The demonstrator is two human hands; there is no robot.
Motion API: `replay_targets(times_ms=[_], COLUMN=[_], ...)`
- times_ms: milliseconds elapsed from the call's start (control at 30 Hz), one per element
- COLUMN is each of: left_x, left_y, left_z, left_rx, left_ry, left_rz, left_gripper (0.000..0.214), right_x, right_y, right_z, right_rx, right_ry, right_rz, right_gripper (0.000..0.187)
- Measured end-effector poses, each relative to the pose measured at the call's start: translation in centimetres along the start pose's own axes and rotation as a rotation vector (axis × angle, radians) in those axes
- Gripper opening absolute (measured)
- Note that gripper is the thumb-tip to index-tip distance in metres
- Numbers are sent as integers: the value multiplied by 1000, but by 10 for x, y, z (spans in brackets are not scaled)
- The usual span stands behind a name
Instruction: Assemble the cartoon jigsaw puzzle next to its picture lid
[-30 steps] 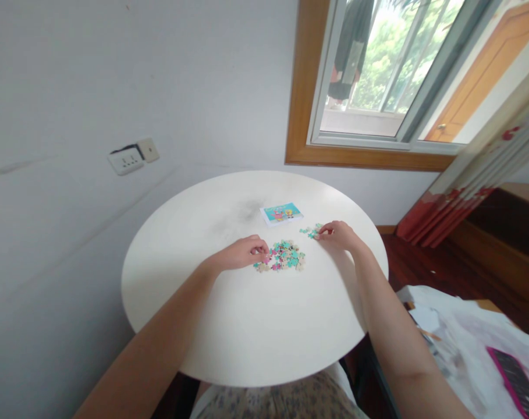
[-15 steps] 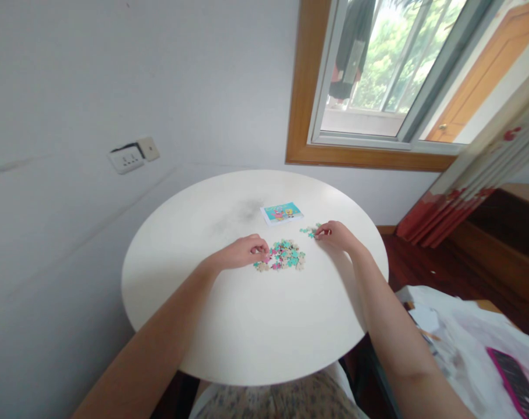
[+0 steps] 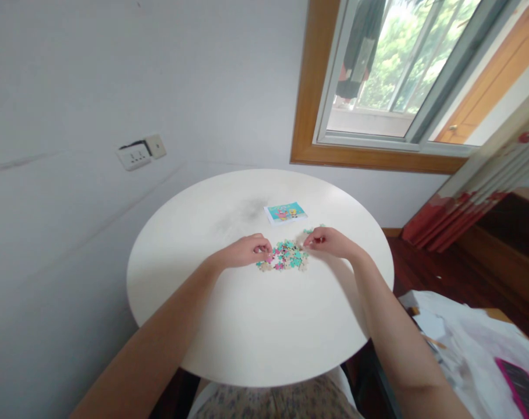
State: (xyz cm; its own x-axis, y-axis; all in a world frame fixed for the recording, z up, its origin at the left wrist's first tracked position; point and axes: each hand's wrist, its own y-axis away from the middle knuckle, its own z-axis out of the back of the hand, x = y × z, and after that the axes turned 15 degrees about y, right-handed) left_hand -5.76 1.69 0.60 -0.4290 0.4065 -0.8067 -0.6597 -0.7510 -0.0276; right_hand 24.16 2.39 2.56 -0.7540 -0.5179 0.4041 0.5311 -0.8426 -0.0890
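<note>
A loose pile of jigsaw puzzle pieces (image 3: 293, 256) in teal, pink and bare beige lies mid-table. My left hand (image 3: 248, 250) is at the pile's left edge, its thumb and fingers closed at a pink puzzle piece (image 3: 270, 258). On the pile's right side my right hand (image 3: 328, 240) has its fingertips pinched together just over the edge pieces. What is between those fingertips is too small to make out. Behind the right hand a smaller group of teal pieces (image 3: 308, 231) is partly covered by it. The printed picture card (image 3: 286, 213) lies flat beyond the pile.
The round white table (image 3: 247, 326) stands against the wall, under a wood-framed window (image 3: 377, 154). A wall socket (image 3: 134, 156) is at the left. To the right, a white-covered surface (image 3: 460, 326) holds a phone with a pink edge (image 3: 519, 381).
My right hand has moved left, from the small teal group to the right edge of the main pile. My left hand stays at the pile's left edge. The view has shifted slightly.
</note>
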Motion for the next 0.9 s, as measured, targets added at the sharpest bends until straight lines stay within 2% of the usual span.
replay_targets(times_ms=[133,333,767,900], left_x=[0,2,0,1], left_y=[0,0,0,-1], left_z=[0,0,1,0], left_rx=[-1,7,7,-1], left_ry=[9,-10,5,5], left_rz=[6,-10,-1,2], left_gripper=[36,35,37,37], right_x=[8,0,2,12], right_y=[3,8,7,6], right_z=[-3,-2,-2,-1], right_rx=[169,276,330,240], right_ry=[-59,-127,-142,-156], right_rz=[24,0,23,63], right_gripper=[22,26,24,24])
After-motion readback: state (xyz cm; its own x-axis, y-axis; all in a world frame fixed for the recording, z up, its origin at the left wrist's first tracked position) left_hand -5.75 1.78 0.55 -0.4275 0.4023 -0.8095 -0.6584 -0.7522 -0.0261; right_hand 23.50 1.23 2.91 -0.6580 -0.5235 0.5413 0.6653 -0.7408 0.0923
